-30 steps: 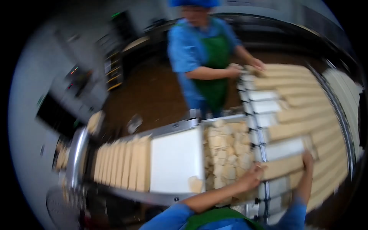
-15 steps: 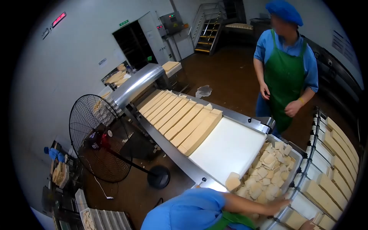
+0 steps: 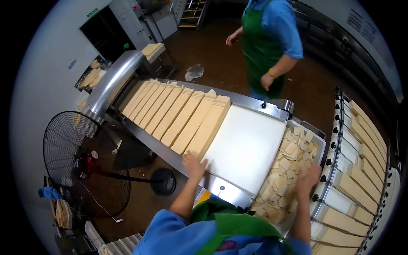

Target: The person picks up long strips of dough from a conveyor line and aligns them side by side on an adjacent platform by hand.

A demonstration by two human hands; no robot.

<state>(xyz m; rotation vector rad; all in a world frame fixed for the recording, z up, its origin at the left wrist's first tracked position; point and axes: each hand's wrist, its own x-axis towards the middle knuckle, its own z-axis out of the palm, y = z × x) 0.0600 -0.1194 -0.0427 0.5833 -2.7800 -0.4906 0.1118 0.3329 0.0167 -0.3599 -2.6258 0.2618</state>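
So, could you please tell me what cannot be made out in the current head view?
All in the head view:
Left hand: too blurred to tell whether it touches the nearest stack of strips.
Right hand: blurred; it hides part of the tray.
Co-worker: head cut off by the top edge.
Wall notices: print too small to read.

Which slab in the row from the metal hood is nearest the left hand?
The end slab, bordering the bare white belt; the left hand is at its near end. Others lie nearer the hood.
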